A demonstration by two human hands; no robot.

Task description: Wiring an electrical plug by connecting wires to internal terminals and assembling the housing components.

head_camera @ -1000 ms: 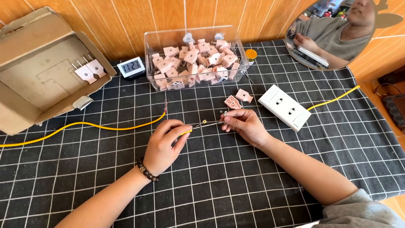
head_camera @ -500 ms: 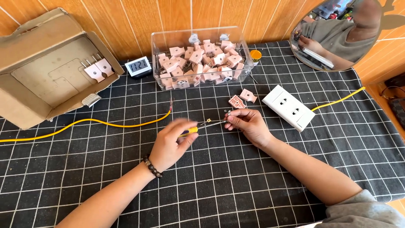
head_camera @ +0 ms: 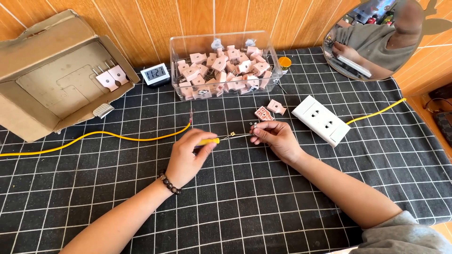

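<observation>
My left hand (head_camera: 187,156) grips a small yellow-handled screwdriver (head_camera: 213,140), its thin shaft pointing right. Its tip meets a small pink part pinched in the fingers of my right hand (head_camera: 277,137); the part is mostly hidden. Both hands rest on the black grid cloth (head_camera: 245,197). Just beyond my right hand lie two loose pink plug parts (head_camera: 269,110). A yellow cable (head_camera: 99,135) with bare wire ends runs left from my left hand.
A clear plastic bin (head_camera: 225,66) full of pink plug parts stands at the back. A white wall socket (head_camera: 321,119) with a yellow cable lies right. An open cardboard box (head_camera: 52,75), a small digital clock (head_camera: 155,73) and a round mirror (head_camera: 372,37) sit around.
Both hands stay close together on the screwdriver and the small part. The view has shifted slightly; nothing was picked up or let go.
</observation>
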